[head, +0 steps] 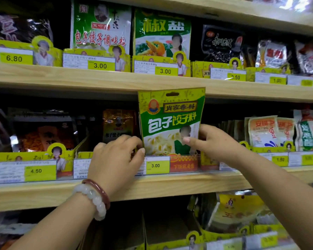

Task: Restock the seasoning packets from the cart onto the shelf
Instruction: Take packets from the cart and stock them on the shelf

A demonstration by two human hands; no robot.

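Both hands pinch one seasoning packet (171, 121) between them, left hand (116, 159) and right hand (213, 141); packet upright, front facing out.

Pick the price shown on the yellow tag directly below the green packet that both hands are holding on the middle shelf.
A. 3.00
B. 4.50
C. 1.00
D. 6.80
A: the yellow tag on the shelf edge right under the green packet reads 3.00, while the left hand and right hand hold the packet's lower sides.
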